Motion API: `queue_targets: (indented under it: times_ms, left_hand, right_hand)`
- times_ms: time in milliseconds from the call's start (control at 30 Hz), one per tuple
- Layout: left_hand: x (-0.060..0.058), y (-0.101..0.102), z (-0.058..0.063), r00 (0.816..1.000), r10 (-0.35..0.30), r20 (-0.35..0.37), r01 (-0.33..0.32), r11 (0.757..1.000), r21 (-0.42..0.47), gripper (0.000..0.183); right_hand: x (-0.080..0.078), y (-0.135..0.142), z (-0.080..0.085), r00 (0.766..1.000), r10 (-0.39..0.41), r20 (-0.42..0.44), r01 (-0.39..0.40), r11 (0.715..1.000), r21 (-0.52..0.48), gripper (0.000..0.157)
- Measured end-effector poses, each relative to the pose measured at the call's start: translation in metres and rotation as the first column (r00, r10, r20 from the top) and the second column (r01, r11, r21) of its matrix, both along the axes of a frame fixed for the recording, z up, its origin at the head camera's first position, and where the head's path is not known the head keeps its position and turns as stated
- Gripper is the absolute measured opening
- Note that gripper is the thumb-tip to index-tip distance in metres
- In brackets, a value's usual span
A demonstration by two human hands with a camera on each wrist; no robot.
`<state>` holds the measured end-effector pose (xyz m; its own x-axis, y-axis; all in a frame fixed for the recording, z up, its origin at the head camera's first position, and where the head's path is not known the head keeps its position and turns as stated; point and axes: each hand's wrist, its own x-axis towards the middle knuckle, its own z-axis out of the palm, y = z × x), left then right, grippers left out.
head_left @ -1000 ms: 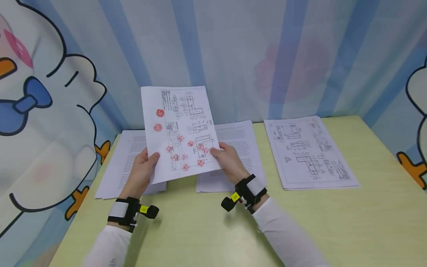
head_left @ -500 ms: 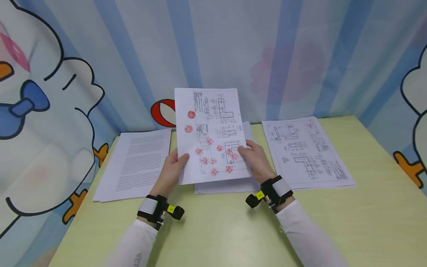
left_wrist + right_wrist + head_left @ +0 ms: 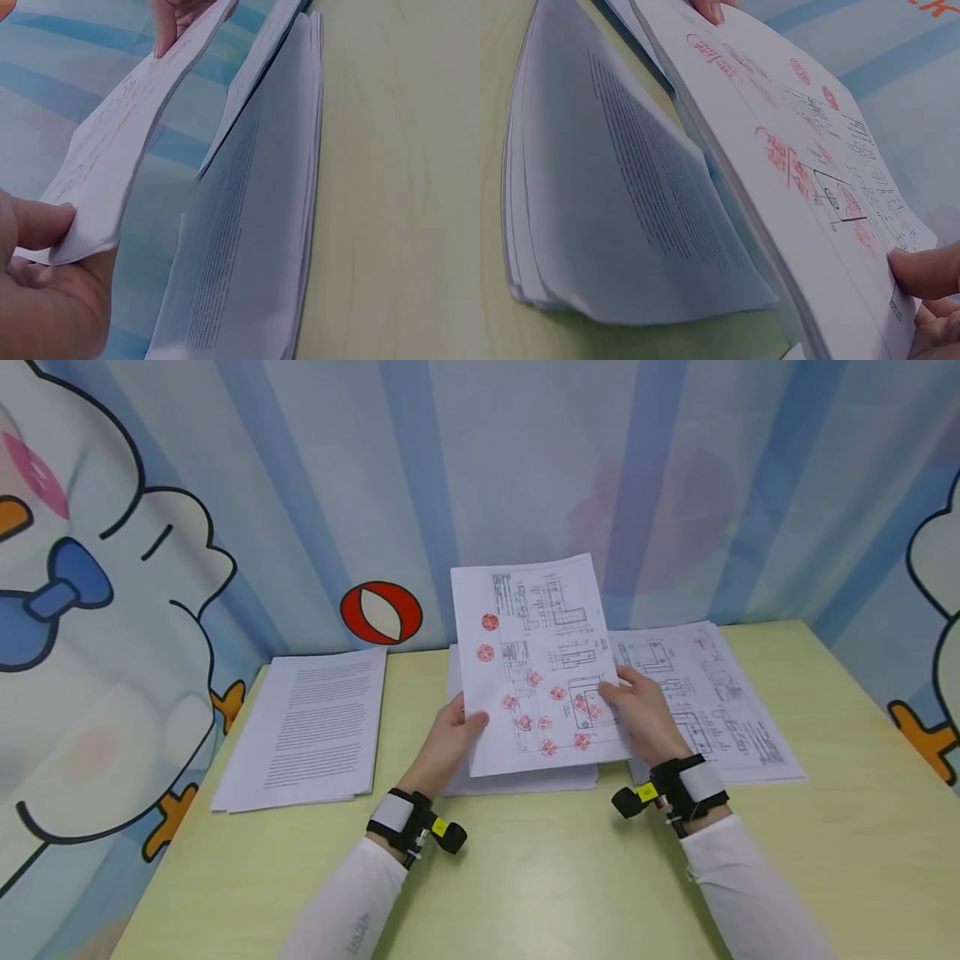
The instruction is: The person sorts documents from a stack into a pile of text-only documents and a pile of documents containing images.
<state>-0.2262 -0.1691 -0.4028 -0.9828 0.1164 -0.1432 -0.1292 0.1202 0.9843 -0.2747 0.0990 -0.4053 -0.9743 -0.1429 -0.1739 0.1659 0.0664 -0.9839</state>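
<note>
Both hands hold up a stack of paper sheets printed with technical drawings and red round stamps. In the head view my left hand pinches its lower left edge, thumb on the front. My right hand grips the lower right edge the same way. The stack is tilted up above the table and partly covers a middle pile of text sheets. Both wrist views show the held stack's thick edge, with that text pile lying below it.
A pile of text pages lies on the left of the table. On the right is a pile of drawing sheets, partly behind my right hand. A patterned curtain hangs along the back.
Both hands have carried the stamped stack to the right, from over the left and middle piles to over the middle and the edge of the right pile. The left pile is now fully uncovered.
</note>
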Motion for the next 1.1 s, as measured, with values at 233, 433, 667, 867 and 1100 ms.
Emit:
queue_targets:
  times_ms: [233,433,667,867,1100]
  left_hand:
    - [-0.006,0.029,-0.005,0.998,0.03,0.061,-0.032,0.999,0.028,0.036]
    - [-0.016,0.055,-0.006,0.991,0.113,0.076,-0.114,0.993,0.006,0.031]
    - [-0.023,0.086,-0.009,0.989,0.142,0.051,-0.144,0.989,0.027,0.027]
    - [-0.023,0.111,-0.01,0.989,0.136,0.065,-0.137,0.991,0.008,0.025]
    - [-0.025,0.142,-0.014,0.991,0.064,0.121,-0.064,0.998,-0.007,0.029]
  right_hand:
    - [-0.001,0.031,0.0,0.998,-0.056,0.007,0.056,0.997,0.051,0.054]
    - [-0.003,0.054,0.002,0.991,-0.135,0.012,0.133,0.987,0.095,0.057]
    - [-0.003,0.082,0.006,0.983,-0.183,0.0,0.181,0.97,0.16,0.063]
    - [-0.005,0.103,0.008,0.977,-0.214,-0.001,0.208,0.945,0.251,0.069]
    - [-0.003,0.136,0.005,0.977,-0.212,-0.015,0.203,0.906,0.372,0.069]
